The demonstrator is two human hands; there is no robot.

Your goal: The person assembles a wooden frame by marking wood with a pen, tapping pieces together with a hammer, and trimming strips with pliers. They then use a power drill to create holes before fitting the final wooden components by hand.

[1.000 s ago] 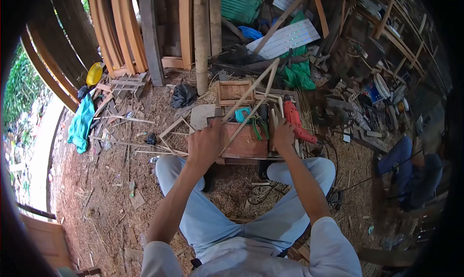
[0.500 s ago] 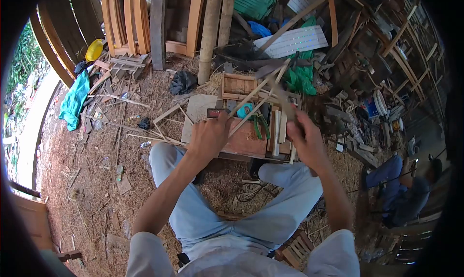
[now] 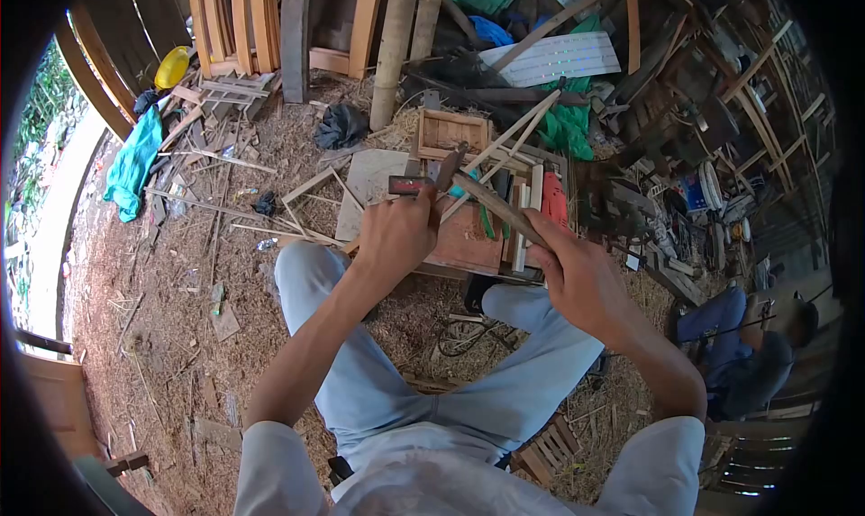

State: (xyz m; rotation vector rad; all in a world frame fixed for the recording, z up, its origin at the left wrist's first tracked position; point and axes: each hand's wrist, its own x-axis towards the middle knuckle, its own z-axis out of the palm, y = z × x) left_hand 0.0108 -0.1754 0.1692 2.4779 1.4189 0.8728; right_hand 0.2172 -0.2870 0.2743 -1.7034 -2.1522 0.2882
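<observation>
My right hand point(image 3: 586, 286) grips the wooden handle of a hammer point(image 3: 498, 208). The hammer's dark head lies just beyond the fingertips of my left hand point(image 3: 396, 234). My left fingers are pinched at the near end of a thin wooden strip point(image 3: 530, 122), one of two long pale strips that slant away to the upper right; the hammer partly hides the pinch. Under the hands is a low reddish work board point(image 3: 464, 239). On or beside it are a red and black object point(image 3: 407, 185), green-handled pliers point(image 3: 487, 223), partly covered, and a small wooden box point(image 3: 450, 133).
A light wooden frame of thin sticks point(image 3: 311, 201) leans left of the board. A red object point(image 3: 555, 201) and upright slats point(image 3: 530, 201) stand at its right. Shavings cover the floor point(image 3: 180, 309). Another person point(image 3: 757, 354) sits at the far right.
My right hand has swung the hammer down and left, bringing its head from above the strips to my left fingertips. My left hand has stayed nearly in place. The red object has come into view.
</observation>
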